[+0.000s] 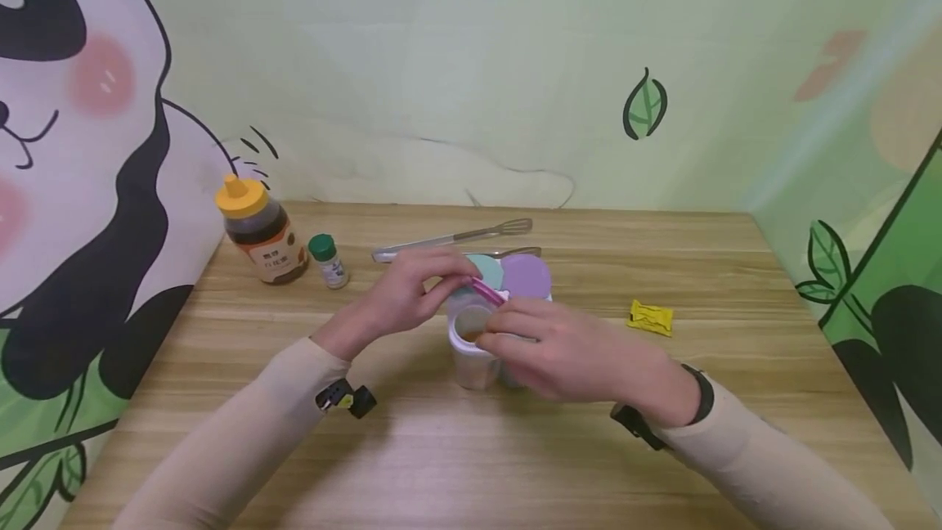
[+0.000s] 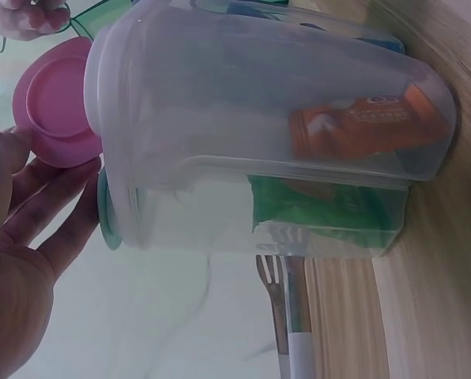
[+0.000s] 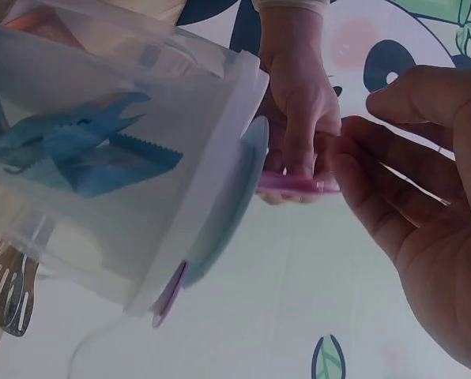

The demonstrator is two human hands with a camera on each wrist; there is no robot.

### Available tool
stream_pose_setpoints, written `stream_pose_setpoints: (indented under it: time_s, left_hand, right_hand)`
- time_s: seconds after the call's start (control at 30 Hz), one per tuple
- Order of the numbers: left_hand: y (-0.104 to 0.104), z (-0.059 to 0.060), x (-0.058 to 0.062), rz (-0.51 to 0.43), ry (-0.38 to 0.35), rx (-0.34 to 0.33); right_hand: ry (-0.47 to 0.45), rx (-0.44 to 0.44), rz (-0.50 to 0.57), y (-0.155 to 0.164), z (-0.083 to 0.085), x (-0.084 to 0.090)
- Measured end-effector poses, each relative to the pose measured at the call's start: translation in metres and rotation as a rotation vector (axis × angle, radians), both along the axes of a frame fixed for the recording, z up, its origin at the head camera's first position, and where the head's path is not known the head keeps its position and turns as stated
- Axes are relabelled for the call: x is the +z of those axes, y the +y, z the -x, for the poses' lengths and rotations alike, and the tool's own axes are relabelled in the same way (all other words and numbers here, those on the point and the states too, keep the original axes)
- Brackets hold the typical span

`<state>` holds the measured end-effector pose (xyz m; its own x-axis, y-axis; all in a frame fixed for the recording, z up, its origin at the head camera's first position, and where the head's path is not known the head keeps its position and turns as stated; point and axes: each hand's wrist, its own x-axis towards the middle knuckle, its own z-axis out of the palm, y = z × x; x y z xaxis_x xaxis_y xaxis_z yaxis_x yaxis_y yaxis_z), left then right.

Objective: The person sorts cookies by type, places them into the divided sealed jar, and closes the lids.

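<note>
A clear plastic container [image 1: 474, 368] with separate compartments stands upright between both hands. My left hand [image 1: 408, 289] pinches the round pink lid [image 2: 59, 101], which is tipped up off the near left compartment, with the thumb on one face and fingers on the other. My right hand [image 1: 562, 346] is over the container's right side, fingertips close to the lid's edge and thumb held apart from them. A teal lid [image 1: 482, 270] and a purple lid [image 1: 526, 275] cover the far compartments. Through the walls show an orange packet [image 2: 370, 125], a green packet [image 2: 322, 209] and a blue packet [image 3: 85, 146].
Behind the container lie metal utensils with slotted heads [image 1: 508, 227]. To the left stand a yellow-capped bottle of dark syrup [image 1: 268, 248] and a small green-capped shaker jar [image 1: 329, 262]. On the right lies a yellow packet [image 1: 651, 318]. A painted wall [image 1: 471, 105] closes off the table's back.
</note>
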<state>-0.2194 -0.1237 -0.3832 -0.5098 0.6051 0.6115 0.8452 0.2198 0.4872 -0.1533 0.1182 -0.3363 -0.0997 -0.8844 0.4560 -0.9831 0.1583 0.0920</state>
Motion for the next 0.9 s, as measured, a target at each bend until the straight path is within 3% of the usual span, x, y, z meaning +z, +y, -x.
stream_pose_setpoints:
  time_s: [0.4,0.7,0.9]
  left_hand:
    - [-0.012,-0.002,-0.007,-0.005,-0.003,-0.080]
    - [-0.023,-0.004,-0.011,0.040,-0.024,-0.177]
    - [-0.029,-0.006,-0.014,0.085,-0.001,-0.218]
  right_hand:
    - [-0.062,0.005,0.141,0.013,0.004,0.005]
    - [-0.093,-0.091,0.224,0.035,0.013,0.002]
    - [-0.081,-0.084,0.304,0.042,0.020,-0.005]
